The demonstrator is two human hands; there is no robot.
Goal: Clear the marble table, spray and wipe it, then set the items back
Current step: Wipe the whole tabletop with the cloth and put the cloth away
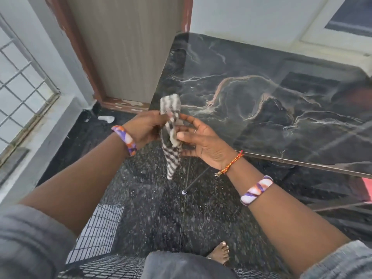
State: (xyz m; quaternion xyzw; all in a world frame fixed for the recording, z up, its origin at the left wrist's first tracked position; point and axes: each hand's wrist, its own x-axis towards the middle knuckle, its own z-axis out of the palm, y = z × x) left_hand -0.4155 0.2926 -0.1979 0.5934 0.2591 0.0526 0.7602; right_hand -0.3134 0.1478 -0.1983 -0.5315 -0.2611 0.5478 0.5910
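A black-and-white striped cloth (172, 156) hangs between both my hands, in front of the near left corner of the dark marble table (261, 109). My left hand (145, 128) pinches the cloth's upper part, whose top end sticks up above the fingers. My right hand (199, 141) grips the cloth's middle with thumb and fingers, palm turned toward me. The cloth's lower end tapers to a point over the floor. The glossy tabletop shows nothing standing on it.
A brown-framed door (128, 49) stands behind the table's left end. A barred window (22, 77) is at the left. On the speckled dark floor lie a small white object (106, 118) and a thin rod (196, 181). My bare foot (220, 252) is below.
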